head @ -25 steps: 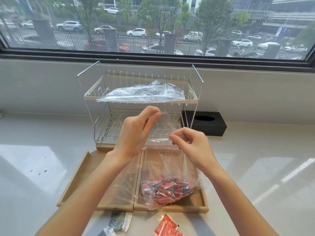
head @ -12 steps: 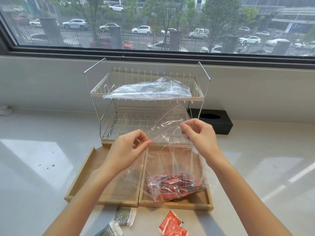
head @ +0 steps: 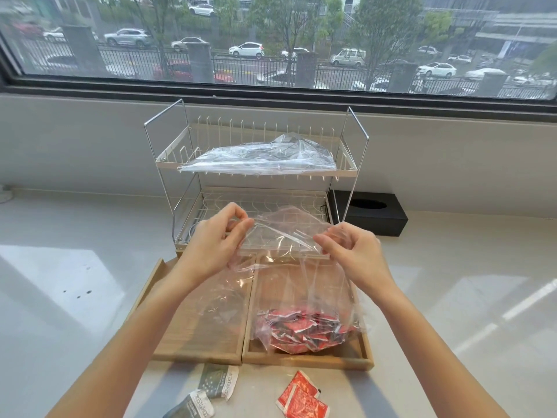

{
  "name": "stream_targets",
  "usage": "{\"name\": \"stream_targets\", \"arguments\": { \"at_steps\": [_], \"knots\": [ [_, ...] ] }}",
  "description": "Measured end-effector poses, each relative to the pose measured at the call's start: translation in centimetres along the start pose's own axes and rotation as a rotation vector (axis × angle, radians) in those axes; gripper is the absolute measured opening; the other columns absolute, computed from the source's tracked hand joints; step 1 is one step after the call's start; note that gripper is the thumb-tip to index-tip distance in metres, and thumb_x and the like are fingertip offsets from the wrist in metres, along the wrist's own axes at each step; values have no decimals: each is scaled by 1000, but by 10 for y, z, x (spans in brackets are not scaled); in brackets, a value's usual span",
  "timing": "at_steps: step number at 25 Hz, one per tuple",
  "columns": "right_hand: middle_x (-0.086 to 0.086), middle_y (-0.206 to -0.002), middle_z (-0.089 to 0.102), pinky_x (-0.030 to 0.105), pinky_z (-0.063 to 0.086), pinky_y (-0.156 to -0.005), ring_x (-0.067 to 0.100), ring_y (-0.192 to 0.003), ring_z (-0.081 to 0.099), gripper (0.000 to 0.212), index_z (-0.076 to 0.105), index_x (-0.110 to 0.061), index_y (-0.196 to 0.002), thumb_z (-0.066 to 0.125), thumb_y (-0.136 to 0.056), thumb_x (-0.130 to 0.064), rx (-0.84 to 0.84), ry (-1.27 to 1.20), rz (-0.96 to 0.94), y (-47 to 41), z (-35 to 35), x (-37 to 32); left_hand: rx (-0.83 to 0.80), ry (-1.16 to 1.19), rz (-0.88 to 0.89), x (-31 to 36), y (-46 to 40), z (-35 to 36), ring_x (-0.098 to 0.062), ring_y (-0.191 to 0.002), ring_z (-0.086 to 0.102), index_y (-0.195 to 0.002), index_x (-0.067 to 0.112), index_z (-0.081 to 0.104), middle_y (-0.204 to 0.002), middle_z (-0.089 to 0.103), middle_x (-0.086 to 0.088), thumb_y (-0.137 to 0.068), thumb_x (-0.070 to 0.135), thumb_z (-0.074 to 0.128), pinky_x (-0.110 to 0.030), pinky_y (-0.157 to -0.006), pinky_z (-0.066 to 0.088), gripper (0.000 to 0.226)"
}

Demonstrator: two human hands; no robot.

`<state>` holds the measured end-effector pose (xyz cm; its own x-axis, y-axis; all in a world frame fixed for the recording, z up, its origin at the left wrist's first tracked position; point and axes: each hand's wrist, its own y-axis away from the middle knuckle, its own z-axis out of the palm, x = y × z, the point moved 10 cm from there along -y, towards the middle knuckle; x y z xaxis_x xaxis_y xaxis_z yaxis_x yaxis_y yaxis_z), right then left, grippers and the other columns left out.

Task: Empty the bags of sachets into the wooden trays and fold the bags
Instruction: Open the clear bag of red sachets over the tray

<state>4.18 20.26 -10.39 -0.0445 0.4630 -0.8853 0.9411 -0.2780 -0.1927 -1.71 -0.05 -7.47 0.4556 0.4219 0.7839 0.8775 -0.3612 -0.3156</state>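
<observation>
A clear plastic bag hangs upright over the right wooden tray, with several red sachets heaped in its bottom, which rests in the tray. My left hand pinches the bag's top edge on the left. My right hand pinches the top edge on the right, so the mouth is stretched between both hands. The left wooden tray lies beside it with part of the bag's film over it. A second clear bag lies on the wire rack's upper shelf.
A two-tier white wire rack stands behind the trays. A black tissue box sits to its right. Two grey-green sachets and loose red sachets lie on the white counter in front of the trays.
My left hand rose and moved right to the bag's top edge. My right hand dropped slightly. The bag's mouth is now spread level between both hands.
</observation>
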Motion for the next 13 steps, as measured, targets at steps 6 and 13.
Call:
{"name": "stream_targets", "arguments": {
  "at_steps": [6, 13],
  "knots": [
    [-9, -51, 65, 10, 47, -60, -3, -51, 60, 7, 69, -21, -72, 68, -79, -21, 10, -57, -24, -3, -12, -11, -9, -133, 113, 30, -18, -32, -6, -37, 43, -63, 22, 58, -41, 50, 7, -76, 28, 65, -7, -43, 34, 16],
    [-12, -69, 71, 19, 45, -75, 0, -75, 66, 1, 68, -33, -78, 67, -78, -32, -46, -61, -7, 1, -15, -18, -28, -171, 101, 41, -26, -38, -7, -40, 43, -62, 15, 61, -45, 51, -1, -74, 37, 63, -7, -44, 34, 26]
  ]
}}
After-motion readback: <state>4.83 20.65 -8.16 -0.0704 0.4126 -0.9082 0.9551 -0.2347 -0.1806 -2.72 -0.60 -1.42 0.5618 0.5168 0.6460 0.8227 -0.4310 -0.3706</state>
